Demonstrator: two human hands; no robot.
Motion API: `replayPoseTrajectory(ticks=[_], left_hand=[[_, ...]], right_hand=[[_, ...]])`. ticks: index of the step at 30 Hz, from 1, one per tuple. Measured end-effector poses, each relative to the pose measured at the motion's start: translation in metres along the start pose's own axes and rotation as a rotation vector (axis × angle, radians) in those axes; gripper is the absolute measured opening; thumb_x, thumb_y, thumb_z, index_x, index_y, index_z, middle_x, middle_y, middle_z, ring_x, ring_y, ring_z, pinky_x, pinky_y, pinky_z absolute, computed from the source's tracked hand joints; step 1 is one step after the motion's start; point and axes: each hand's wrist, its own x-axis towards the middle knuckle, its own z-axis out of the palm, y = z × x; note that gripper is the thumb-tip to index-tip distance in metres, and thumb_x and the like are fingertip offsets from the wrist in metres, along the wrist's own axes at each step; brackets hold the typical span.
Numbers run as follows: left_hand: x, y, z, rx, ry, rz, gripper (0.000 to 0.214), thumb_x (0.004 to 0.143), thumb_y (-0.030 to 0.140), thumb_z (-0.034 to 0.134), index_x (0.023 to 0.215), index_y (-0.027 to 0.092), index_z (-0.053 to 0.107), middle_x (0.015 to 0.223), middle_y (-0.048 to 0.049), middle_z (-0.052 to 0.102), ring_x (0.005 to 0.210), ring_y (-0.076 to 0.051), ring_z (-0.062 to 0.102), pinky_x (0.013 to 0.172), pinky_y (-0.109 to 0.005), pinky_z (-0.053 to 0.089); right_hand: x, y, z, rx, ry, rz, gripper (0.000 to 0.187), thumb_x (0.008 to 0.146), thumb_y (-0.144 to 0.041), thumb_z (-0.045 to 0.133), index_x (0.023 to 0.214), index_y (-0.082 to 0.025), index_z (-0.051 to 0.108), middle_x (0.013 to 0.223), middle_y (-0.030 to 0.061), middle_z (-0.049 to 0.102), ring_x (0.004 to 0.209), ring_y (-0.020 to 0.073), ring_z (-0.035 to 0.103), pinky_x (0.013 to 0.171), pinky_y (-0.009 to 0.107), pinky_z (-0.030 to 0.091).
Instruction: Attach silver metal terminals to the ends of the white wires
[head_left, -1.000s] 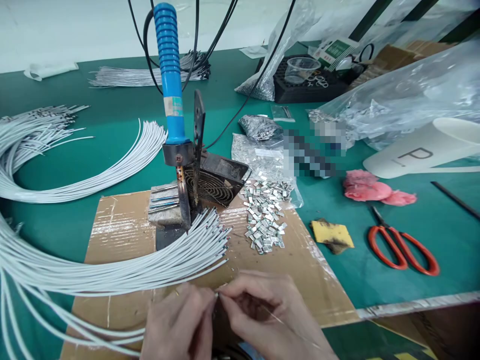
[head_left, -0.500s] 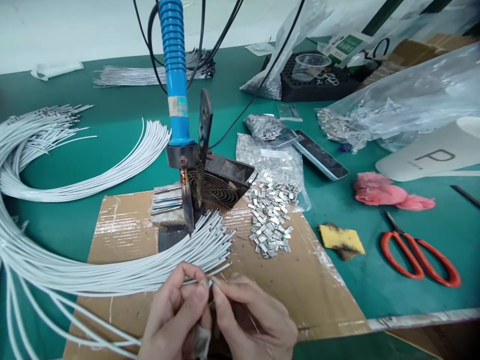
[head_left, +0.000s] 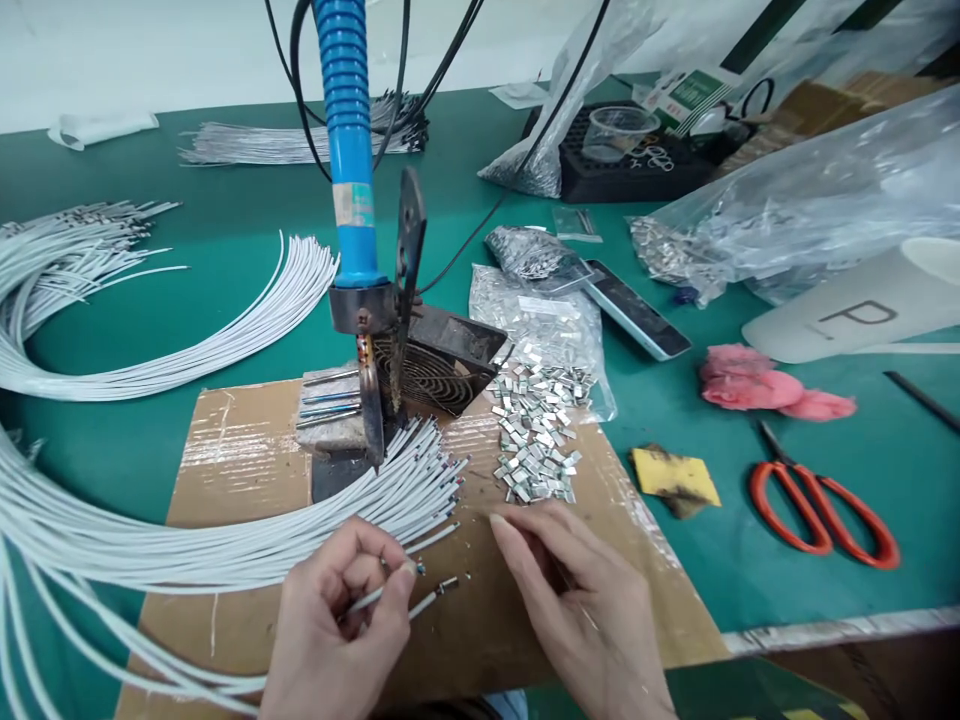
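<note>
My left hand (head_left: 337, 625) is closed in a pinch on the ends of two thin white cables (head_left: 424, 598), low on the cardboard sheet (head_left: 240, 450). My right hand (head_left: 581, 605) holds nothing; its fingers are stretched out toward a pile of small silver metal clips (head_left: 534, 448) and lie just below it. A large fan of white cables (head_left: 247, 540) sweeps in from the left, its tips ending right above my left hand. A blue-handled soldering iron (head_left: 346, 150) stands upright in a metal holder (head_left: 367, 420) behind them.
A small black fan (head_left: 435, 365) leans behind the iron. Bags of clips (head_left: 540, 320), a phone (head_left: 636, 310), pink cloth (head_left: 750, 385), a yellow sponge (head_left: 675, 478) and orange scissors (head_left: 821, 498) lie to the right. More cable bundles (head_left: 90, 250) lie far left on the green table (head_left: 862, 440).
The hands were pinched together on one cable tip; now they are apart. My right hand has let go and moved right and up toward the clips. My left hand keeps the cable ends.
</note>
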Motion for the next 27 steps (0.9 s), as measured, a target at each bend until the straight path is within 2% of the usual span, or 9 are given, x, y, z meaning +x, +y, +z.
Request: replayPoseTrajectory(ticks=[5,8,13,15,17,19,21,24,27], left_hand=[[-0.005,-0.002,0.003,-0.004,-0.046,0.004,0.028,0.074,0.042,0.074,0.067,0.020,0.059,0.048,0.0121,0.032,0.049,-0.009,0.022,0.052,-0.026,0.013],[-0.008,-0.005,0.000,-0.038,-0.083,-0.015,0.032,0.076,0.045,0.077,0.067,0.021,0.057,0.050,0.0118,0.033,0.049,-0.009,0.022,0.051,-0.026,0.014],[-0.007,-0.007,-0.003,-0.103,-0.203,-0.071,0.042,0.072,0.052,0.081,0.065,0.021,0.054,0.048,0.0125,0.030,0.049,-0.008,0.017,0.051,-0.026,0.011],[-0.007,-0.007,-0.002,-0.076,-0.152,-0.042,0.040,0.072,0.050,0.081,0.064,0.020,0.056,0.048,0.0125,0.029,0.050,-0.008,0.017,0.052,-0.026,0.011],[-0.005,-0.008,-0.003,-0.016,-0.039,0.003,0.035,0.073,0.047,0.080,0.065,0.020,0.059,0.050,0.0120,0.027,0.051,-0.009,0.018,0.053,-0.027,0.012],[-0.002,-0.010,-0.007,0.018,0.070,0.033,0.031,0.073,0.045,0.079,0.067,0.020,0.060,0.053,0.0116,0.025,0.052,-0.009,0.018,0.053,-0.027,0.011],[0.002,-0.014,-0.011,0.001,0.109,0.045,0.030,0.074,0.044,0.079,0.070,0.020,0.060,0.054,0.0117,0.024,0.053,-0.010,0.017,0.053,-0.027,0.010],[0.007,-0.020,-0.014,-0.052,0.054,0.049,0.030,0.076,0.042,0.079,0.073,0.020,0.060,0.054,0.0121,0.026,0.053,-0.009,0.017,0.053,-0.026,0.010],[0.008,-0.021,-0.010,-0.085,0.015,0.035,0.030,0.078,0.042,0.079,0.073,0.019,0.061,0.053,0.0126,0.027,0.053,-0.009,0.017,0.052,-0.026,0.011]], right_hand=[[-0.003,-0.030,0.012,0.146,-0.215,-0.145,0.021,0.104,-0.021,0.051,0.084,-0.021,0.059,0.078,0.0002,0.055,0.072,0.0156,0.056,0.064,0.028,0.044],[-0.002,-0.037,0.022,0.202,-0.274,-0.272,0.023,0.102,-0.011,0.044,0.083,-0.021,0.048,0.078,0.0002,0.050,0.078,0.0173,0.050,0.069,0.029,0.043],[-0.004,-0.036,0.031,0.448,-0.370,-0.154,0.028,0.104,-0.015,0.044,0.077,-0.023,0.041,0.078,-0.0019,0.045,0.073,0.0143,0.048,0.064,0.027,0.041],[-0.004,-0.035,0.030,0.403,-0.296,-0.192,0.028,0.101,-0.014,0.046,0.075,-0.022,0.042,0.074,-0.0017,0.046,0.070,0.0147,0.049,0.061,0.027,0.042],[-0.002,-0.029,0.023,0.249,-0.111,-0.220,0.031,0.099,-0.011,0.048,0.071,-0.022,0.043,0.069,-0.0023,0.046,0.066,0.0144,0.049,0.058,0.027,0.040],[0.002,-0.019,0.009,0.110,0.099,-0.159,0.033,0.100,-0.010,0.049,0.069,-0.022,0.048,0.065,-0.0035,0.046,0.061,0.0136,0.046,0.055,0.026,0.038],[0.006,-0.006,-0.006,0.041,0.201,-0.073,0.028,0.101,-0.011,0.056,0.076,-0.023,0.060,0.066,-0.0036,0.050,0.058,0.0137,0.045,0.052,0.027,0.036],[0.009,0.010,-0.018,-0.039,0.167,-0.056,0.013,0.094,-0.015,0.070,0.085,-0.023,0.075,0.066,-0.0031,0.056,0.054,0.0133,0.046,0.048,0.026,0.035],[0.007,0.016,-0.014,-0.133,0.094,-0.101,0.002,0.089,-0.020,0.077,0.087,-0.021,0.076,0.070,-0.0011,0.058,0.059,0.0151,0.054,0.050,0.026,0.040]])
